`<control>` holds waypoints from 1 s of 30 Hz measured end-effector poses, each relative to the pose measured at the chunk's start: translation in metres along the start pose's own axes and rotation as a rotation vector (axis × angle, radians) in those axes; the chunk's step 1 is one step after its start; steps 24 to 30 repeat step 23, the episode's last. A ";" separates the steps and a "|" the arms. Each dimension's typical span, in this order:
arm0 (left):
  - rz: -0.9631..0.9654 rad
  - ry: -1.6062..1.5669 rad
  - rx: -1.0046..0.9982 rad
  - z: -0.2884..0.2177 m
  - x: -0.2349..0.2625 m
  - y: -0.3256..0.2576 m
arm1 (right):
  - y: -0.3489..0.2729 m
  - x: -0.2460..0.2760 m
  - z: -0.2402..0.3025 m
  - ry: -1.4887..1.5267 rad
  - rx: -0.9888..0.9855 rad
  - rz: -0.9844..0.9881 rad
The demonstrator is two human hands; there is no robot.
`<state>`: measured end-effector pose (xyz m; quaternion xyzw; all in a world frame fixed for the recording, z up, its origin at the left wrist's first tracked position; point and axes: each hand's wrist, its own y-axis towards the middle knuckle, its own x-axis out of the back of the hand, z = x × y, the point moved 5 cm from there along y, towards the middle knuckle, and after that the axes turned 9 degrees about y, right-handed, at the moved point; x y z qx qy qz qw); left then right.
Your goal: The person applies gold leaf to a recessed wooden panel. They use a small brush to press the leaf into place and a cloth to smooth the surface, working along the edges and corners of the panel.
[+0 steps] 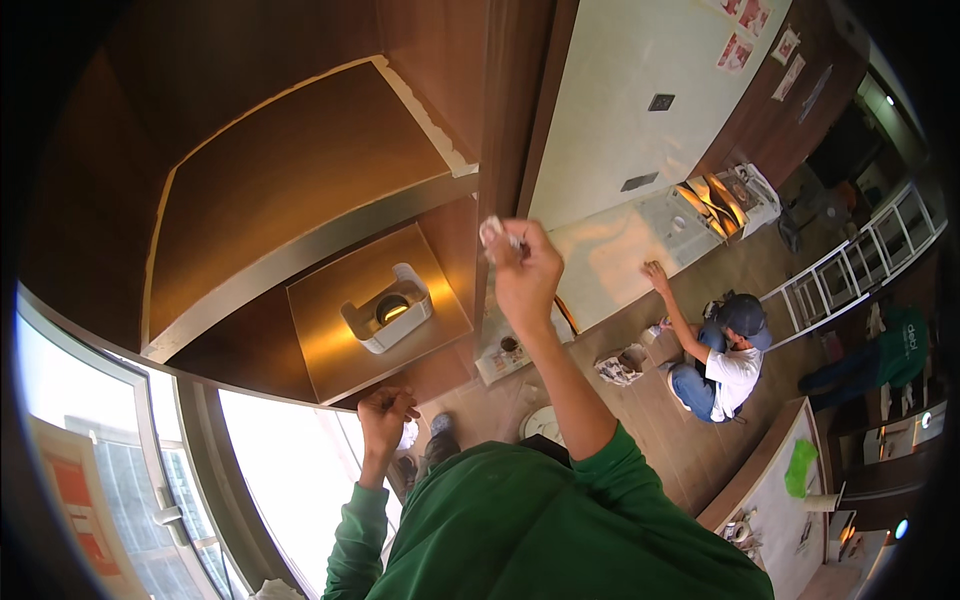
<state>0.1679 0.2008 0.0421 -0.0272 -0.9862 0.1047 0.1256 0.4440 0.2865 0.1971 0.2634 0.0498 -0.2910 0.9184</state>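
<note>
Head view: right hand (527, 268) pinches one white wad (494, 232); left hand (385, 412) fisted.

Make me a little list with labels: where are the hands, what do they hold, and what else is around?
Right hand: raised, pinching a small white wad against the brown wooden panel
Left hand: lower, closed in a fist by the panel's bottom edge; a bit of white shows beside it
Sleeves: green
Light fixture: white box with a glowing lamp, set in a shiny golden recess
Other person: crouching on the floor, touching the pale wall
Ladder: white, lying on the floor
</note>
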 end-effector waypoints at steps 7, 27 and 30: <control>0.054 0.006 0.007 -0.005 -0.011 0.008 | -0.010 -0.001 -0.026 0.003 0.057 0.028; 0.114 -0.264 -0.051 -0.022 -0.030 0.016 | -0.088 0.041 -0.096 -0.179 -0.061 0.202; 0.114 -0.264 -0.051 -0.022 -0.030 0.016 | -0.088 0.041 -0.096 -0.179 -0.061 0.202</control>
